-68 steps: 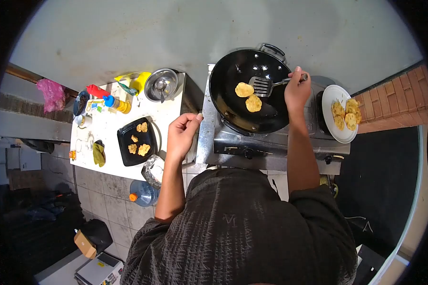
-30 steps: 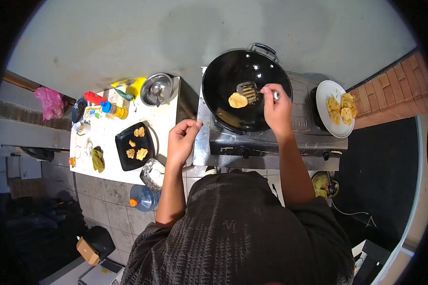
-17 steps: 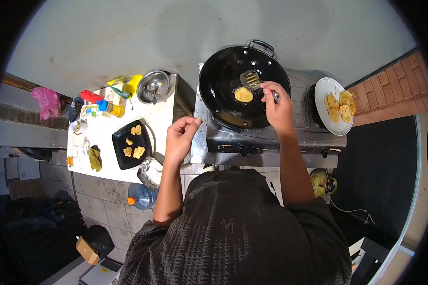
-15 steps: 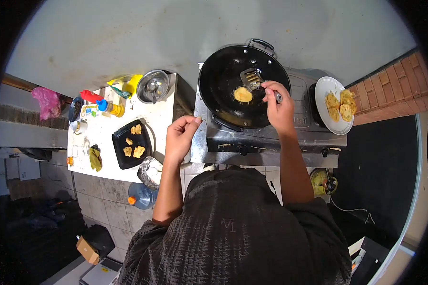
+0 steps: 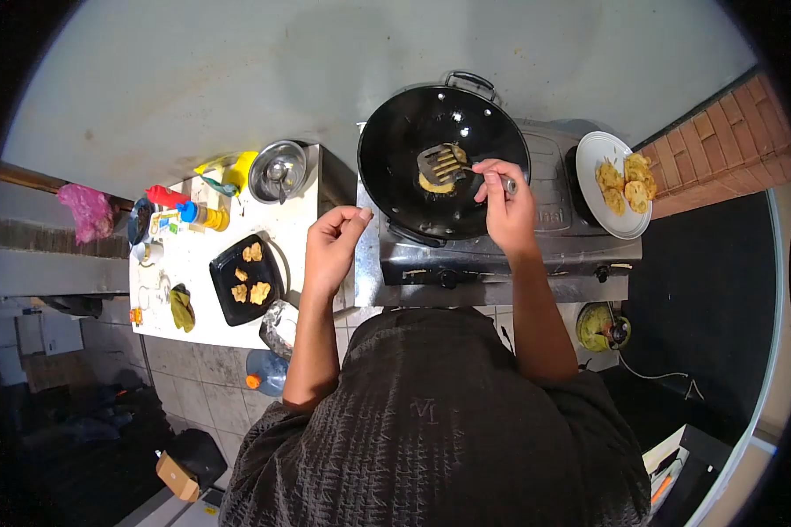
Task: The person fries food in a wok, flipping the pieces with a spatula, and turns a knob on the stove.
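Observation:
A slotted metal spatula [image 5: 444,165] is gripped by its handle in my right hand [image 5: 508,204], over the black wok [image 5: 404,123]. Its blade lies over a round yellow fritter [image 5: 436,186], hiding part of it; another bit of fritter shows just behind the blade. My left hand [image 5: 334,246] is held at the stove's left edge with thumb and fingers pinched together; whether anything small is between them I cannot make out. A white oval plate [image 5: 596,149] with several fritters stands to the right of the wok.
The wok sits on a metal gas stove [image 5: 536,263]. On the white table [image 5: 185,307] at left are a black square plate [image 5: 224,281] with fritter pieces, a steel bowl [image 5: 262,180], bottles and a green cloth [image 5: 182,309]. A water jug [image 5: 271,373] stands on the floor.
The spatula has moved left and down, from behind the front fritter to over it, with my right hand following slightly. My left hand stays pinched in nearly the same place.

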The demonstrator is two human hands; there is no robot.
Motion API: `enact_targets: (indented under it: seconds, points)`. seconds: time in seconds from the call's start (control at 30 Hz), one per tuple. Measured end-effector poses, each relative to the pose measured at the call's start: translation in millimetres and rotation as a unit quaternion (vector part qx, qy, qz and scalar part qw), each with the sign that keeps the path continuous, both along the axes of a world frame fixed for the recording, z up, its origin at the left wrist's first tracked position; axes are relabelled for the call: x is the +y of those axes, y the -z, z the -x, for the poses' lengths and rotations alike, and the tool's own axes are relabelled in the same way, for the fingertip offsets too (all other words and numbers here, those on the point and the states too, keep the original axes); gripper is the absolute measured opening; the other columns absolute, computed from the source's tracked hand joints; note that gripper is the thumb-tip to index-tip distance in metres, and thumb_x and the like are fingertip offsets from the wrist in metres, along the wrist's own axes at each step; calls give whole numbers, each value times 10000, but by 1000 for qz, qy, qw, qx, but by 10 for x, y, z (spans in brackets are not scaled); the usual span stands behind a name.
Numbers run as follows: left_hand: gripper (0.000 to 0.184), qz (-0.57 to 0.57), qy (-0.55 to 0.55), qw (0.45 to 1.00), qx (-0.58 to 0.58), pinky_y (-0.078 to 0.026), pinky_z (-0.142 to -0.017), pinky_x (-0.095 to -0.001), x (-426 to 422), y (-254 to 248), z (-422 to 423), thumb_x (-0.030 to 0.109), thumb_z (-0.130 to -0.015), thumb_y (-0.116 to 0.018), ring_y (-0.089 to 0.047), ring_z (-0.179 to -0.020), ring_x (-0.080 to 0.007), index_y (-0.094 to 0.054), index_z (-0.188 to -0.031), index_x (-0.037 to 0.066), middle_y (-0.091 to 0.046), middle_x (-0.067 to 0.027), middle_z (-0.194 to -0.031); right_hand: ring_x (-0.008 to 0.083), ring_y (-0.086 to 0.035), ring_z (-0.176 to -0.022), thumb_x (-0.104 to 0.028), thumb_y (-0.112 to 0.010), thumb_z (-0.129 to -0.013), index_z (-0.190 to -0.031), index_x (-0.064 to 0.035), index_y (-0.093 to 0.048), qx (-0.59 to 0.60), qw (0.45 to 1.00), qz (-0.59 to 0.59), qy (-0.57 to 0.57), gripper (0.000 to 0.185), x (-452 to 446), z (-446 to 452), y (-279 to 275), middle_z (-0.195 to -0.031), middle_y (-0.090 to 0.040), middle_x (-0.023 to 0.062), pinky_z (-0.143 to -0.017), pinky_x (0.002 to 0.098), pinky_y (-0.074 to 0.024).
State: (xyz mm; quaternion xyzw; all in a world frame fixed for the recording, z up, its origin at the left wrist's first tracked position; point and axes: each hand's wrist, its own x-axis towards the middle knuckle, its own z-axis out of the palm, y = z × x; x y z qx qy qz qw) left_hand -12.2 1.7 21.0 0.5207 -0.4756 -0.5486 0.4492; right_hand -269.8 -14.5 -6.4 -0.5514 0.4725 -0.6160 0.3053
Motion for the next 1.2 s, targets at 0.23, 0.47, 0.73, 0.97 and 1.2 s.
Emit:
enact_targets:
  seconds: [0.23, 0.47, 0.73, 0.97, 1.2]
  points:
    - [148, -15, 4, 1000, -11, -236, -508, -191, -47, 40, -69, 173, -912, -659, -322, -562, 3, -660, -849, 39, -430, 117, -624, 91, -551, -674, -69, -496, -973, -1043, -5, -558, -30, 994, 75, 79, 114, -139, 94, 23, -1037, -641, 82, -645, 220, -476]
    - [138, -23, 3, 1000, 10, -247, -523, -186, -76, 31, -136, 161, -913, -657, -327, -581, 6, -662, -856, 35, -436, 120, -638, 93, -570, -679, -90, -524, -963, -1023, -7, -579, 15, 995, -7, 95, 116, -203, 51, -100, -1031, -666, 62, -621, 228, -484]
    - [138, -17, -4, 1000, 15, -249, -528, -182, -92, 65, -212, 163, -913, -658, -335, -586, 7, -665, -862, 35, -457, 117, -649, 106, -596, -645, -112, -535, -958, -1003, -20, -621, 57, 994, -18, 94, 133, -297, -32, -108, -955, -675, 62, -611, 239, -487]
    - [137, -9, 8, 1000, 25, -280, -552, -170, -114, 180, -240, 170, -920, -646, -387, -619, 15, -674, -895, 37, -539, 105, -727, 98, -598, -657, -109, -538, -955, -1005, -16, -623, 57, 994, -8, 97, 136, -321, -58, -136, -935, -669, 57, -612, 234, -486]
    - [142, -25, -4, 999, 27, -248, -523, -188, -119, 162, -156, 164, -915, -656, -330, -582, 6, -660, -854, 36, -441, 119, -638, 86, -587, -664, -106, -540, -954, -1023, -1, -614, 0, 997, 30, 69, 145, -318, -110, -37, -957, -671, 52, -615, 227, -477]
